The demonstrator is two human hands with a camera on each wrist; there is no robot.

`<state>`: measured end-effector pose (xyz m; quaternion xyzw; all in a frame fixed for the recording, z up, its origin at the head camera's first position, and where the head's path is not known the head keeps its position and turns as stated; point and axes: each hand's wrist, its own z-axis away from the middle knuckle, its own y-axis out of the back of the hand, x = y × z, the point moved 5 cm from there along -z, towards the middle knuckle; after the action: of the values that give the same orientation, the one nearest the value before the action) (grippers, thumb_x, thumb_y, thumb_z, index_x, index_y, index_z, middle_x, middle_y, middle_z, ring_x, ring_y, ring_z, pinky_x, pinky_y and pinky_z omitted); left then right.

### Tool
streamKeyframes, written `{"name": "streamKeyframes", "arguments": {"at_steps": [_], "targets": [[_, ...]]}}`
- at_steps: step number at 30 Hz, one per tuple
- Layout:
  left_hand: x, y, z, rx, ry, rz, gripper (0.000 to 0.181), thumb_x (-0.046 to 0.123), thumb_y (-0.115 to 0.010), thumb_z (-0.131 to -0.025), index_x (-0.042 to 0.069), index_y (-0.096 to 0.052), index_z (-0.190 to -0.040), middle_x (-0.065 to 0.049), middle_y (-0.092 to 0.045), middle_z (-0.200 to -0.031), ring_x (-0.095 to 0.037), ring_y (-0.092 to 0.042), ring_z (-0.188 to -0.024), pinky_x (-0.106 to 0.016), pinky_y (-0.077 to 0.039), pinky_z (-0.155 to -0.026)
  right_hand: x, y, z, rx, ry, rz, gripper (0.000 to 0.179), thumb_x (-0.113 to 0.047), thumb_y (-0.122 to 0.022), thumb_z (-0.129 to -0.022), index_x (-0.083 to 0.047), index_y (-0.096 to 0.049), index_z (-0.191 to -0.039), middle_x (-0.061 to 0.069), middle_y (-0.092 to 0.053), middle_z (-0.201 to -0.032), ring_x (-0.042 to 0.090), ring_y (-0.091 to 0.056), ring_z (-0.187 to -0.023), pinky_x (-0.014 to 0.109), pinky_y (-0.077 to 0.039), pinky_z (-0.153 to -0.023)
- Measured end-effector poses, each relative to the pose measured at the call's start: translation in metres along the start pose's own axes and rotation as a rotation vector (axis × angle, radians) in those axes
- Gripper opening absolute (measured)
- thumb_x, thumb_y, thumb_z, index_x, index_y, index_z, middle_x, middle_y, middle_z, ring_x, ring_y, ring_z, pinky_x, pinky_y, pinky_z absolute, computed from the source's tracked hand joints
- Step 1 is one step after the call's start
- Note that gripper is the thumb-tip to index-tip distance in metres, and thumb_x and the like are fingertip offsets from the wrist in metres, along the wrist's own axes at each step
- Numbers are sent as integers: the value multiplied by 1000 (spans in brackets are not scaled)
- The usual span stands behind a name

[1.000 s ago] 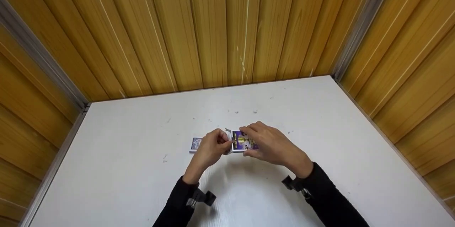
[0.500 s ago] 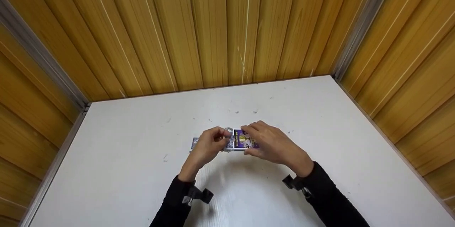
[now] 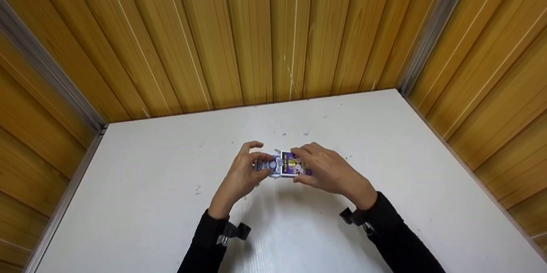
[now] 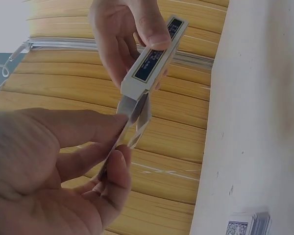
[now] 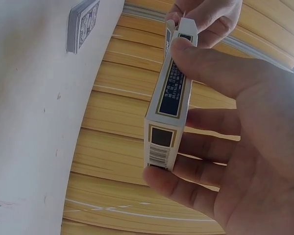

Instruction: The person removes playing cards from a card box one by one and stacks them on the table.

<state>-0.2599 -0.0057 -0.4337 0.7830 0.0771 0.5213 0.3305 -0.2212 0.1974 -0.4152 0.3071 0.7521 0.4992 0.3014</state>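
Note:
My right hand (image 3: 331, 172) grips a card box (image 3: 295, 164) with a purple and yellow front, its thumb and fingers on opposite edges. The box is held above the table, and its open end faces my left hand (image 3: 241, 172). My left thumb and fingers pinch a blue-patterned playing card (image 3: 273, 164) at that end; whether it is one card or a thin few I cannot tell. In the left wrist view the card (image 4: 113, 147) is seen edge-on beside the raised box flaps (image 4: 143, 120). The right wrist view shows the barcode end (image 5: 160, 154) of the box, closed.
A stack of playing cards (image 5: 83, 24) lies on the white table (image 3: 149, 204); the left wrist view catches the same stack (image 4: 237, 228) at its lower right. Yellow wood-patterned walls (image 3: 256, 33) enclose the table's back and sides.
My left hand has shifted left and its fingers have spread along the card, so more of the blue back shows outside the box. The right hand and box have barely moved.

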Motion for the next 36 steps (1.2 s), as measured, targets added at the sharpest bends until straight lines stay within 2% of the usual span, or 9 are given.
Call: {"name": "streamKeyframes", "arguments": {"at_steps": [4, 8, 12, 17, 23, 28, 36], "targets": [[5, 0, 3, -63, -99, -89, 27, 5, -83, -86, 4, -76, -113, -12, -53, -140, -27, -59, -119, -43, -53, -96, 1, -1, 0, -5, -1, 1, 69, -41, -83, -88, -3, -57, -141, 13, -66, -125, 25, -63, -114, 40, -57, -88], [7, -1, 7, -94, -153, -173, 32, 9, -86, -84, 9, -72, -113, -9, -55, -134, -25, -56, -121, -42, -52, -98, 1, -2, 0, -4, -4, -5, 68, -40, -83, -88, -3, -58, -140, 13, -66, -125, 25, -63, -112, 39, -57, -86], [8, -4, 9, -69, -208, -280, 32, 11, -89, -82, 11, -70, -108, -8, -60, -132, -27, -52, -124, -45, -50, -99, 0, -3, 0, -5, 7, -4, 68, -39, -84, -88, -4, -58, -140, 13, -66, -124, 24, -63, -109, 38, -57, -85], [11, -8, 10, -46, -307, -392, 34, 8, -90, -79, 12, -68, -105, -8, -65, -131, -27, -56, -124, -46, -50, -100, 0, -4, 2, -13, 2, -1, 69, -38, -84, -87, -4, -57, -141, 12, -66, -124, 22, -63, -108, 36, -57, -84], [15, -11, 10, -60, -385, -436, 33, 3, -88, -80, 9, -66, -104, -8, -65, -130, -25, -57, -123, -39, -50, -102, -1, -2, 4, 3, 12, -7, 70, -38, -85, -87, -3, -57, -140, 13, -66, -123, 24, -63, -108, 38, -57, -82], [16, -4, 11, -53, -402, -419, 32, -2, -86, -79, 6, -66, -103, -12, -65, -130, -28, -57, -124, -40, -50, -102, 0, 0, 4, 13, 15, -5, 70, -38, -85, -86, -2, -58, -139, 14, -66, -122, 26, -63, -110, 40, -57, -84], [10, 18, 14, -46, -322, -384, 31, -3, -84, -78, 8, -67, -102, -16, -63, -133, -32, -57, -126, -46, -49, -102, 3, 0, 4, -17, -30, -21, 69, -38, -84, -87, -4, -57, -141, 14, -66, -124, 25, -63, -111, 39, -57, -85]]}}
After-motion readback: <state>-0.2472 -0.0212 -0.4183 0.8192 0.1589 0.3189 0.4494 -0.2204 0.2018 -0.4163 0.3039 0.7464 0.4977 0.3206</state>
